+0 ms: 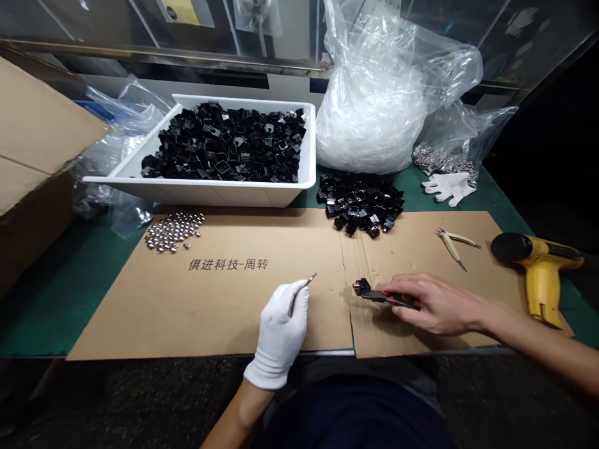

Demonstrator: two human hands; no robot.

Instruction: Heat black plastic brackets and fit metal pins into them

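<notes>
My left hand (281,327), in a white glove, is closed around a slim metal tool (305,288) whose thin tip points up and to the right; its exact kind is hard to make out. Bare, my right hand (433,304) grips pliers (390,299) with black and red handles. At the pliers' jaws is a small black plastic part (360,287) with a shiny metal bit, just above the cardboard sheet (224,312). Behind it lies a pile of similar black parts (362,202). Small silver metal pieces (173,231) form a heap at the left.
A white bin (210,190) full of black parts stands at the back. Beside it are a bulging clear plastic bag (374,106), a bag of metal pieces (444,159) and a white glove (450,187). Cutters (453,243) and a yellow heat gun (540,280) lie right; a carton (37,168) stands left.
</notes>
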